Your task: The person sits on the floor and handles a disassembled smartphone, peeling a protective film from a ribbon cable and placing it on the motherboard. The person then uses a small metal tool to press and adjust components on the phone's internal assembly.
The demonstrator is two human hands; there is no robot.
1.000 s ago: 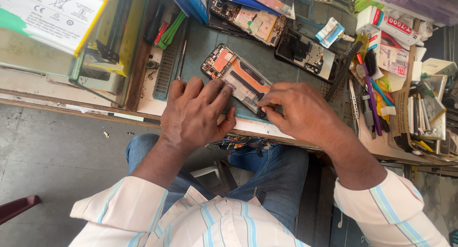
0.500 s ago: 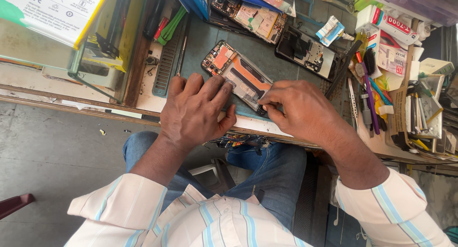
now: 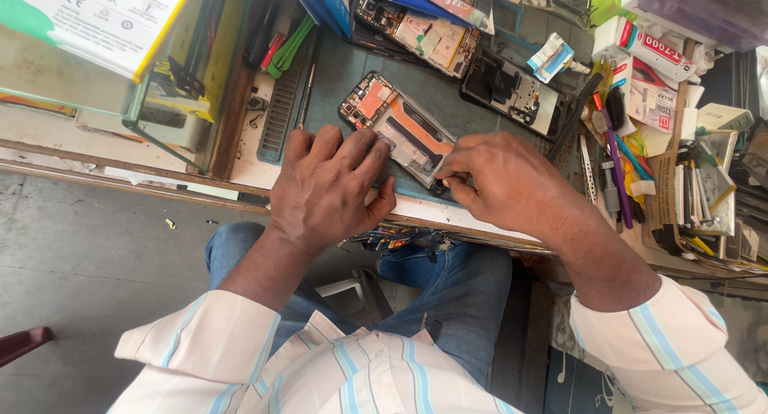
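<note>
An opened phone (image 3: pixel 398 126) with its back off lies slanted on a dark green work mat (image 3: pixel 336 70), showing an orange circuit part and a pale battery area. My left hand (image 3: pixel 328 186) lies flat with fingers spread, pressing the phone's near left side. My right hand (image 3: pixel 500 182) pinches the phone's lower right corner between thumb and fingers. Whether it holds a small tool is hidden.
A second opened phone (image 3: pixel 512 90) and another board (image 3: pixel 416 26) lie further back. Screwdrivers and pens (image 3: pixel 612 158) crowd the right side, with boxes (image 3: pixel 652 70) behind. A glass case (image 3: pixel 136 70) with a white label stands at left. Tweezers and green tools (image 3: pixel 284 46) lie by the mat.
Both hands stay on the phone; the fingers of my right hand have shifted slightly at its lower corner. The view has barely moved.
</note>
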